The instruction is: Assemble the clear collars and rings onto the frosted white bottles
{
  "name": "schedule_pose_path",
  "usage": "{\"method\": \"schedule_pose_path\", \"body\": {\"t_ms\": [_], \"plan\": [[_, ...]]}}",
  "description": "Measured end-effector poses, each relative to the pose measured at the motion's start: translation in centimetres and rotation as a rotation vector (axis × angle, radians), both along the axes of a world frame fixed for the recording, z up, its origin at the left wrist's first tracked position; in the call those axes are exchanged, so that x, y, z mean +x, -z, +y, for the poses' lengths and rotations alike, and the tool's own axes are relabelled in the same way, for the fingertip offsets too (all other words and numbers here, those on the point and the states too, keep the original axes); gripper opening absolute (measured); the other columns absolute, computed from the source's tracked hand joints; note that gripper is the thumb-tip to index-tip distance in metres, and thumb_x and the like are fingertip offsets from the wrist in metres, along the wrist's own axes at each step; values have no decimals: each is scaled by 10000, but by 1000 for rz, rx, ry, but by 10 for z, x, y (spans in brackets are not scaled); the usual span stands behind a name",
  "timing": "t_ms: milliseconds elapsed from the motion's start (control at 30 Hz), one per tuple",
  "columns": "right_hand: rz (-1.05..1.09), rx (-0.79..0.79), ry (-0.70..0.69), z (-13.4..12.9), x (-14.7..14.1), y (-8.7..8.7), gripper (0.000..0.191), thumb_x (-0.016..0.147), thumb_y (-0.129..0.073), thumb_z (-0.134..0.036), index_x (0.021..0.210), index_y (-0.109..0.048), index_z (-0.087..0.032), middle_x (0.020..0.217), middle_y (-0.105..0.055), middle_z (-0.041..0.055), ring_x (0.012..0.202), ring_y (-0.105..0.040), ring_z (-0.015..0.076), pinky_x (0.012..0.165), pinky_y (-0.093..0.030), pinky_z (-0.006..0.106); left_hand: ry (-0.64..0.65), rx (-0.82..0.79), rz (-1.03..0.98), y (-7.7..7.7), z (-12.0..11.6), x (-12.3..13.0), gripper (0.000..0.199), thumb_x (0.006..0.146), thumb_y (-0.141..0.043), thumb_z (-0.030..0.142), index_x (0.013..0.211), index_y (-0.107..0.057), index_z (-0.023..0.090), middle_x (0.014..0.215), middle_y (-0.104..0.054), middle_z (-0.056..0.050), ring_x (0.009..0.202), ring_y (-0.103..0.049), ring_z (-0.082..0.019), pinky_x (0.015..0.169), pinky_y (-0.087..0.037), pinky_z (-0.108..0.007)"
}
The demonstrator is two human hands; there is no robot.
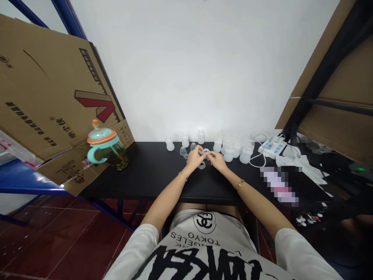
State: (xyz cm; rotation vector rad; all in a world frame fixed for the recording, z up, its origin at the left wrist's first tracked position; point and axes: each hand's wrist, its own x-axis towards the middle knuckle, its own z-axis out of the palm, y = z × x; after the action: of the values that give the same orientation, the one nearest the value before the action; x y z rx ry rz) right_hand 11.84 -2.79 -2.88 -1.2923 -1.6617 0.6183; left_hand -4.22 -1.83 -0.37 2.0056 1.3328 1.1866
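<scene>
Over the black table, my left hand (195, 156) and my right hand (218, 160) pinch a small whitish ring (206, 151) between them, fingertips closed on its two sides. It looks like a baby bottle collar, though fingers cover part of it. Just below the hands, a second translucent ring (201, 165) lies on the table. Left of my left hand are small clear domed pieces (182, 151), like bottle caps or nipples. White baby bottles (229, 153) cluster to the right of my right hand. Behind the hands, a few more bottles (185, 140) stand along the wall.
A turquoise-lidded jug (109, 149) of dark liquid stands at the table's left, beside a large cardboard sheet (58, 89). On the right are a white power strip (273, 147) with cables, crumpled white paper (303, 165) and a blurred-out item (279, 186). A white wall (204, 70) closes the back.
</scene>
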Motion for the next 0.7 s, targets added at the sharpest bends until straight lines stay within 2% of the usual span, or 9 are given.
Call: {"method": "schedule_pose_path", "body": {"t_ms": [167,367,567,700], "plan": [[9,1,4,-1,-1,-1,368,899,-542,-497,697,-618,-199,607,-659,15,491,-585,153,501,-428,247,-10,4,15,0,-1,1,171,820,-659,224,978,-596,243,765,-726,41,620,-617,-137,652,-430,-248],[33,7,12,-3,-2,-1,398,922,-514,-536,703,-600,-215,490,-550,-25,457,-571,159,496,-436,255,-53,10,59,0,-4,2,181,874,-637,276,1055,-622,270,887,-760,18,695,-671,-159,663,-434,-252],[60,0,10,-2,-1,0,343,908,-516,-524,863,-651,-212,562,-587,-36,437,-557,145,478,-440,252,-84,28,95,0,-4,1,201,879,-631,249,1077,-656,276,909,-765,14,734,-688,-175,686,-449,-260],[62,-7,10,0,0,2,360,905,-509,-536,832,-639,-208,566,-592,-30,433,-549,140,472,-430,249,-81,41,87,1,-2,1,235,872,-631,234,1100,-664,285,902,-760,21,780,-695,-183,725,-467,-265]]}}
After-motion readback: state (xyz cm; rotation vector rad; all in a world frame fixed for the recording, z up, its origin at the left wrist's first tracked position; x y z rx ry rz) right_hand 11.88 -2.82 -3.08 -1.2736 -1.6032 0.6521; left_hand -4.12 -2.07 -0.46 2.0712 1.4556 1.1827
